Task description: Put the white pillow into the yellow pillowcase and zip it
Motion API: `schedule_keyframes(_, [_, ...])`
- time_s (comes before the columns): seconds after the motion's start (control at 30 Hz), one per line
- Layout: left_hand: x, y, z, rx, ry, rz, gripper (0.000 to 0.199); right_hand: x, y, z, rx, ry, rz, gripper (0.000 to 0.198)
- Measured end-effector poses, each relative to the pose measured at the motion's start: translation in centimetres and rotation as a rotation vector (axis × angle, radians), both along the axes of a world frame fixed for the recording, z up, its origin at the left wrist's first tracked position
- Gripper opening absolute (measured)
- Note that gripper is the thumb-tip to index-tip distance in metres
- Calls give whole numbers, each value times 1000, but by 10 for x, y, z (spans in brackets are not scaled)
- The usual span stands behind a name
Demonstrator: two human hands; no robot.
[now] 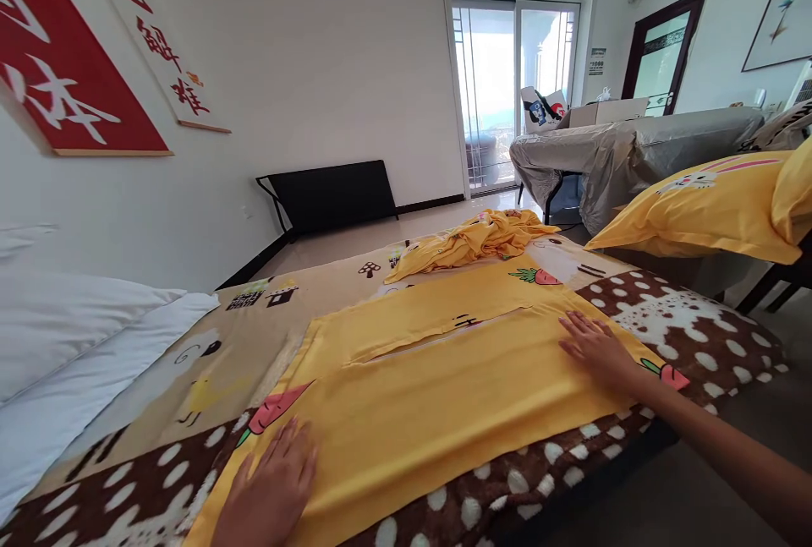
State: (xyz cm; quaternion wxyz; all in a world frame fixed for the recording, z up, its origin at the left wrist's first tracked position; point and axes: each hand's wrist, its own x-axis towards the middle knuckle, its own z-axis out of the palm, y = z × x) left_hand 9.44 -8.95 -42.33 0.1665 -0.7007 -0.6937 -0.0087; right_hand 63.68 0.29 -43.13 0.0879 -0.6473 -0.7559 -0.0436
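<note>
A yellow cloth pillowcase (pixel 437 412) printed with orange-red carrots is lying spread out on a brown-and-beige plush blanket (pixel 136 467) with white spots and animal figures. Taking the pillowcase as the clock's centre, with twelve o'clock pointing away from the person, the bare left hand (pixel 272 479) is resting palm down at eight o'clock, its extended fingers lying on the cloth just below a printed carrot. The bare right hand (pixel 596 348) is resting between two and three o'clock, palm down, with its fingers stretched out and slightly parted. Both hands are opening out flat and are gripping nothing. A long, narrow slit in the pillowcase is running between them, slightly gaping. Near twelve to one o'clock, a crumpled heap of yellow printed fabric (pixel 479 247) is lying on the blanket. Smooth white pillows (pixel 76 319) are sitting between nine and ten o'clock, while a plump yellow pillow (pixel 716 205) with a rabbit print is leaning at two o'clock.
</note>
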Motion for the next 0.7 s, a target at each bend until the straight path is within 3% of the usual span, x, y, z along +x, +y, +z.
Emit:
schedule_keyframes(0.13, [26, 4, 12, -102, -216, -93, 59, -30, -19, 2, -109, 134, 229, 64])
schedule_keyframes(0.3, [-28, -15, -7, -174, -346, -43, 62, 26, -26, -23, -105, 164, 17, 71])
schedule_keyframes(0.4, [-53, -24, -5, -142, -407, -59, 63, 58, -26, -30, -118, 178, -31, 73])
schedule_keyframes(0.57, [-40, -24, 23, -216, -431, 67, 63, 64, -25, -28, -141, 179, -17, 72])
schedule_keyframes(0.7, [-32, -21, 31, -184, -437, 86, 61, 60, -25, -27, -142, 170, -20, 72])
